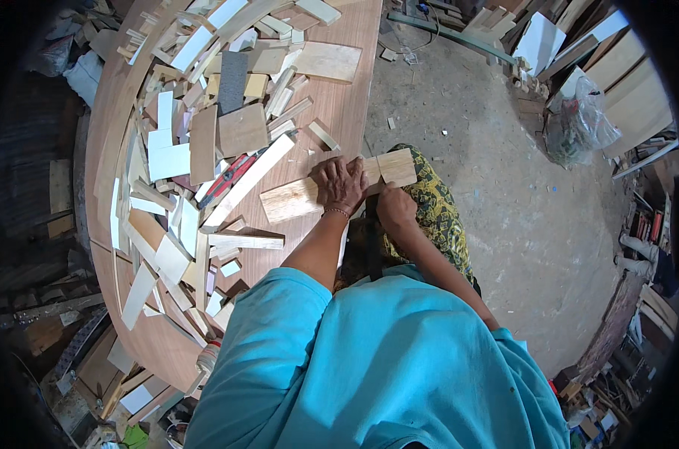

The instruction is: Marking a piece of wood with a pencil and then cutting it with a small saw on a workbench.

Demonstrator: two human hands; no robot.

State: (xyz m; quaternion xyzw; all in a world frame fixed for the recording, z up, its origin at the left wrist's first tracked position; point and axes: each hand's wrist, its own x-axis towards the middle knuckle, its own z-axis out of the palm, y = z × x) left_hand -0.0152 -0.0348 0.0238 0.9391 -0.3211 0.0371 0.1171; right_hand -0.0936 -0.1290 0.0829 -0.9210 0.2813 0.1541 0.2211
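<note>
The bright centre darkens toward (bent) edges.

Offcuts and a red tool lie on the table; right of it are grey floor, a clear bag and boards; left of it, scrap wood.

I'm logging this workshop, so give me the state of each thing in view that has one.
Plank: jutting past the edge of the table, dark line across it
Left hand: laid across the plank
Right hand: curled, anything gripped unclear
Wood pieces: piled loosely on the table
Red tool: lying among them
Plastic bag: clear, crumpled
</note>
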